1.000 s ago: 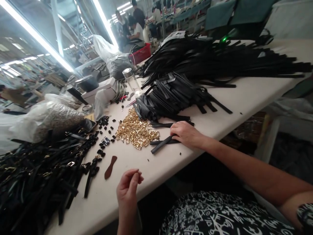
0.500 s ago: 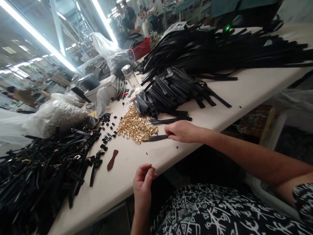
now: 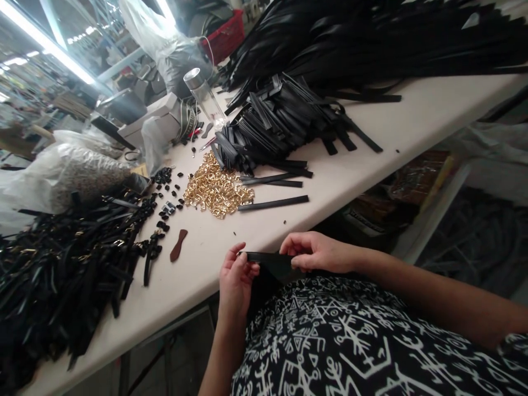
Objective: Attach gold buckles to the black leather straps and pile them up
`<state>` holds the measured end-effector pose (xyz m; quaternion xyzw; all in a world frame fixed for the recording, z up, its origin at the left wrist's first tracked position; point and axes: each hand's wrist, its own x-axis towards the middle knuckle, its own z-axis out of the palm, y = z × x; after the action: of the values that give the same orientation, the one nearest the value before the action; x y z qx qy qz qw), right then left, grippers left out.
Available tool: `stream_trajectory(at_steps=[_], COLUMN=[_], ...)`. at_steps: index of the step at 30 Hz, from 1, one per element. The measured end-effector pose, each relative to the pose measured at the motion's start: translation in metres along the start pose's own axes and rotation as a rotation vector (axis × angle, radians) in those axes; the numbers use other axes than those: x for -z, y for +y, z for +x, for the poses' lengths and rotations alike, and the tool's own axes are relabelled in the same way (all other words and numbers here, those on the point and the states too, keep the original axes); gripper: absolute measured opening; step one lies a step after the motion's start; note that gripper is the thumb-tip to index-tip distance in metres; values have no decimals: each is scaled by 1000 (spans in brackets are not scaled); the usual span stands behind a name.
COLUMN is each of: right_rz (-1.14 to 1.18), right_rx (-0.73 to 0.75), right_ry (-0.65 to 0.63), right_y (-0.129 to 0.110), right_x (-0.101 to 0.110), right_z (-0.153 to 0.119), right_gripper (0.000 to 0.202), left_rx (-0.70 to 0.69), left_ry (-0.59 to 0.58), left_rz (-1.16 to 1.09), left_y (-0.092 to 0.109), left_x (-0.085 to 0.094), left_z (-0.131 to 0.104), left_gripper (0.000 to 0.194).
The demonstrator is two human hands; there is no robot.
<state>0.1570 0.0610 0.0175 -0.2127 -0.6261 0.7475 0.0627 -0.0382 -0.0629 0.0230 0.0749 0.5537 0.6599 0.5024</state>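
A short black strap (image 3: pixel 266 257) is stretched between my two hands at the table's near edge. My left hand (image 3: pixel 239 272) pinches its left end between thumb and fingers. The other end is gripped by my right hand (image 3: pixel 315 252), fingers curled round it. Beyond them, one loose black strap (image 3: pixel 274 203) lies beside a pile of gold buckles (image 3: pixel 216 187). Behind the buckles is a heap of black straps (image 3: pixel 280 124). A brown bow-shaped piece (image 3: pixel 178 246) rests on the pale table (image 3: pixel 206 264).
Finished-looking straps with buckles (image 3: pixel 74 264) cover the table's left side. Small black pieces (image 3: pixel 163 176) lie near a plastic bag (image 3: pixel 78 170). A glass bottle (image 3: pixel 206 99), a white box (image 3: pixel 152 118) and a red basket (image 3: pixel 225 36) stand farther back, beside long black strips (image 3: pixel 350 44).
My right hand has drawn back from the table toward my body, bringing a strap to my left hand, which now pinches it. The view has tipped downward.
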Motion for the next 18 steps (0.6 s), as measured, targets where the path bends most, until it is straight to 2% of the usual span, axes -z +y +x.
stream_trajectory(at_steps=[5,7,10,14,16,18], right_rz=[-303,-328,-87,283,373,438], right_rx=[115,174,189,184,179,161], right_ry=[-4,52,237,496,561,574], right_y=[-2,-1,-1,-1,2,7], right_x=[-5,-7,-9,-6,-4,-2], right_z=[-1,0,-1,-5,-6,-7], right_gripper=[13,14,19,33,41,48], left_rx=[-9,-48,-86,47,101,119], left_ry=[-43,-65,-145,-310,-330,-326], left_rz=[34,19,58,263,302,291], left_y=[-2,-3,-8,-18,-22,-23], left_x=[-14,-22,-31,-35,-38,-41], left_z=[-3,-4,-6,-11,-14,-15], left_gripper=[46,43,38,40,36,29])
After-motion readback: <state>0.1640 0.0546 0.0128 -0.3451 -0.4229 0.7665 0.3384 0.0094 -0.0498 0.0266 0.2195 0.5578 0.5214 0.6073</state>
